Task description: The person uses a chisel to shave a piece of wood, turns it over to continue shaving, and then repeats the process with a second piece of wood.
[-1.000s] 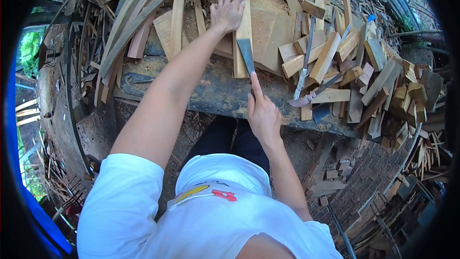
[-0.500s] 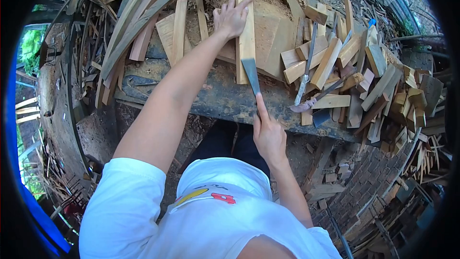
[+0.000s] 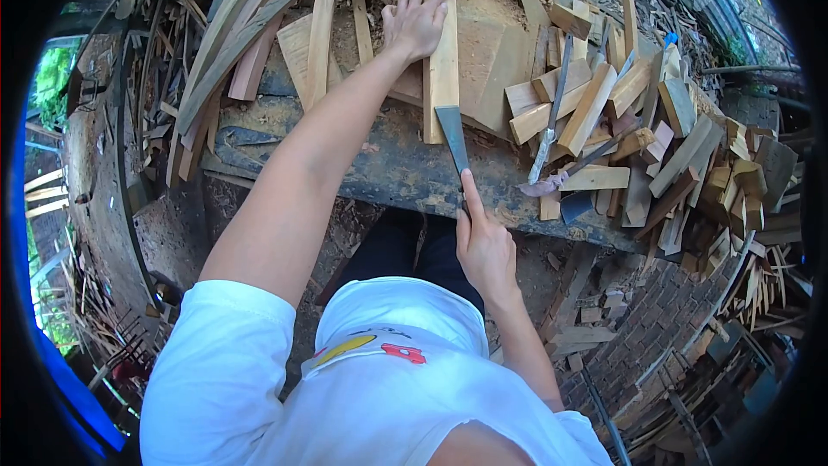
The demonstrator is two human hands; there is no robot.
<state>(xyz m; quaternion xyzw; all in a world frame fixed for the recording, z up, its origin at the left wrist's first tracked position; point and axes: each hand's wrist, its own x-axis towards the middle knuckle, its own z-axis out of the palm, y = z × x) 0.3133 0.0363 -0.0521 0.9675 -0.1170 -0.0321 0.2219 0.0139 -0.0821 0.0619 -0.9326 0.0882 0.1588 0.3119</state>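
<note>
A long pale wooden plank (image 3: pixel 442 60) lies lengthwise on a thick worn wooden block, its near end overhanging toward me. My left hand (image 3: pixel 416 26) rests on the plank's left side, fingers stretched out and spread, one digit lying across its top face. My right hand (image 3: pixel 486 246) is closed around the handle of a flat-bladed tool (image 3: pixel 451 136), with the index finger extended along it. The dark blade widens away from my hand, and its far edge meets the plank's top face near the near end. The handle is mostly hidden by my fingers.
The thick block (image 3: pixel 492 78) sits on a dark, stained bench (image 3: pixel 371 177). Right of it lie a heap of cut wood pieces (image 3: pixel 638 112) and a long metal tool (image 3: pixel 552 125). Long boards (image 3: pixel 246 34) lean at the left. Brick paving (image 3: pixel 664 302) shows lower right.
The view has shifted slightly, with the bench and wood pieces a little higher in the picture. Both hands and the flat-bladed tool keep nearly the same positions.
</note>
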